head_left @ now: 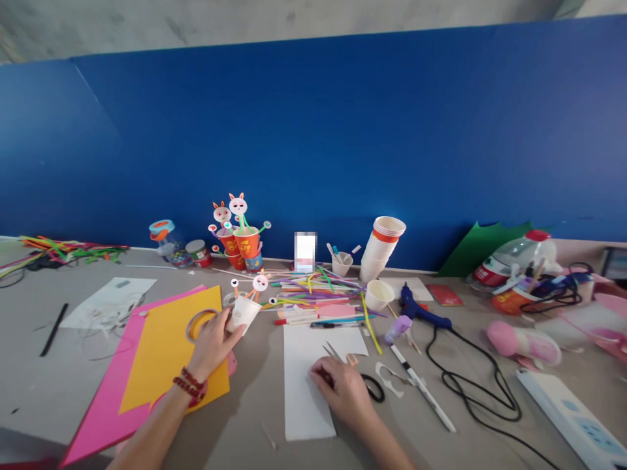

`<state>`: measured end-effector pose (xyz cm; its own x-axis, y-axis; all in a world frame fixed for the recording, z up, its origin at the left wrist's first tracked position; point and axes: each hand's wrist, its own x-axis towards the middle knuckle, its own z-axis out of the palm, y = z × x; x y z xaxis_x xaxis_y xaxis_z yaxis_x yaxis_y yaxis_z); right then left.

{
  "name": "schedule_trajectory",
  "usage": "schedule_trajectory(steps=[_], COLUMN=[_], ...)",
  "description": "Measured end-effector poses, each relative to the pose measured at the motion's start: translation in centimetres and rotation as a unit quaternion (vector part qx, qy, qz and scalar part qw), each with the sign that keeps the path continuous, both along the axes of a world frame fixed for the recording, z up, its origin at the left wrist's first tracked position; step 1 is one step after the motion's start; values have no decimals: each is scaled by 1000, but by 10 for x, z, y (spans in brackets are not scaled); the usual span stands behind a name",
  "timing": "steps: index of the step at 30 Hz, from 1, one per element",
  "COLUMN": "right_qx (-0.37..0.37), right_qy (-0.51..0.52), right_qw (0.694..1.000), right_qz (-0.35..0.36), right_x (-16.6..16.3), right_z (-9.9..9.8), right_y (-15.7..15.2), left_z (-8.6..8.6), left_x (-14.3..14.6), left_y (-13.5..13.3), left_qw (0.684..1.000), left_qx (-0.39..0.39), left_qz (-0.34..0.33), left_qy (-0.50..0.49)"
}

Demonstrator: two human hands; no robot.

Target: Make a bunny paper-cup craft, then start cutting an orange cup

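Observation:
My left hand (pixel 211 344) grips a small white paper cup (pixel 243 314), tilted a little above the table. Out of the cup rise pipe cleaners, one topped by a rabbit face (pixel 261 282) and others by small round paper discs (pixel 234 283). Over a white sheet of paper (pixel 306 405) my right hand (pixel 343 385) is closed, fingertips curled together; whatever they may pinch is hidden. Scissors (pixel 375 388) lie partly covered by that hand, blades pointing away. Close by are a paper cut-out scrap (pixel 390 380) and small orange pieces (pixel 351 359).
Behind lie many pipe cleaners (pixel 318 294) and several pens. Decorated red cups (pixel 247 241) stand back left, stacked white cups (pixel 379 248) back right. A blue glue gun (pixel 424 309) trails its cord across the right side. Orange paper (pixel 171 346) covers pink sheets at left; a power strip (pixel 573 418) lies right.

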<state>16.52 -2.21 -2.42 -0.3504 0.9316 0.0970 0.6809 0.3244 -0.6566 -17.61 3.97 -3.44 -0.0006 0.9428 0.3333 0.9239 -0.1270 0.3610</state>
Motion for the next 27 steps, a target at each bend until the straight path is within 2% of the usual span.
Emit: schedule_trajectory(steps=[13,20,27], right_qx=[-5,-6,-4], right_qy=[8,12,16], right_qw=[1000,1000,1000], right_qz=[-3,1,1], right_x=[0,0,0], right_z=[2,3,4], right_y=[0,0,-1], left_z=[1,5,7], left_x=[-16,-25,-32], left_y=[-1,-1,0], left_qw=[996,994,993], left_qx=[24,23,25], left_qz=[38,24,41], left_qy=[81,100,106])
